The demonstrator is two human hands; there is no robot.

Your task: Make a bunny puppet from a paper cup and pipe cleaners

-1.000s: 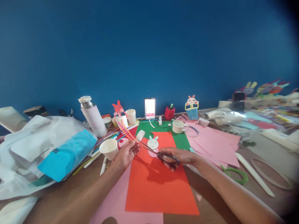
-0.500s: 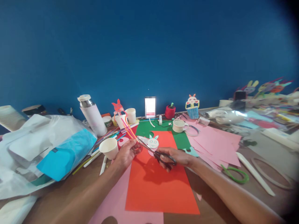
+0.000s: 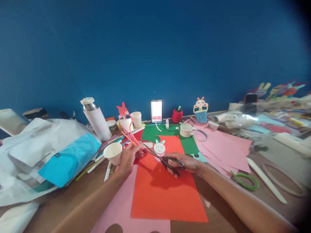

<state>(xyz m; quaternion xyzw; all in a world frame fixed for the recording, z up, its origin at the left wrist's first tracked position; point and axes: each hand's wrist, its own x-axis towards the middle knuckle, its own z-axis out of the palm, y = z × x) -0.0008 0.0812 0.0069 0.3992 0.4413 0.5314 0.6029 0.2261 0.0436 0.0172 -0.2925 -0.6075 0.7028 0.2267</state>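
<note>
My left hand [image 3: 130,156] pinches a few thin orange strips [image 3: 131,137] between thumb and fingers. Their free ends fan upward and away from me. Fingers of my right hand [image 3: 177,164] are wrapped round the black handles of a pair of scissors [image 3: 153,152]. The blades point left, a little apart, with their tips right by the strips at my left fingertips. Below both hands lies a sheet of orange paper [image 3: 167,197]. A white paper bunny face [image 3: 159,148] with green-edged ears rests on it, just beyond the scissors.
A paper cup [image 3: 113,153] stands close to my left wrist. Behind are a white flask [image 3: 97,121], a mug [image 3: 186,130] and a lit phone [image 3: 156,110]. Pink sheets [image 3: 225,147] and a green loop [image 3: 246,181] lie right; a plastic bag [image 3: 60,129] bulges at left.
The strips have shifted and now spread and curve more at their far ends. The scissor blades look wider apart. Both hands stay in nearly the same place.
</note>
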